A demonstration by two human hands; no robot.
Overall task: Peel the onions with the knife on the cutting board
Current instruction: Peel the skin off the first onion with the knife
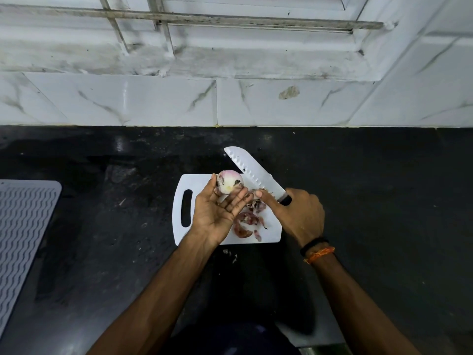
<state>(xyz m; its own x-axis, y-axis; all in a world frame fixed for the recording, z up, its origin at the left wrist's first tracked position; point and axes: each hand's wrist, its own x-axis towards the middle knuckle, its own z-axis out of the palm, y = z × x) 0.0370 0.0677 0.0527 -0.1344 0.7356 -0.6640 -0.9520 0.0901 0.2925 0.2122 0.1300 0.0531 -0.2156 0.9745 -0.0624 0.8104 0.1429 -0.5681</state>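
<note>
A mostly peeled onion [229, 183], pale with a pink top and dark specks, sits in the fingertips of my left hand [217, 213], palm up above the white cutting board [180, 226]. My right hand [298, 213] grips the black handle of a wide white-bladed knife [252, 170]. The blade points up and to the left behind the onion. My right thumb stretches toward the onion's lower right side. Purple onion peels [247, 224] lie on the board under my hands.
The board lies on a black stone counter [371, 201]. A grey ridged mat [23, 226] lies at the left edge. Small peel scraps [231, 256] lie on the counter just in front of the board. A white marbled tile wall [153, 98] rises behind.
</note>
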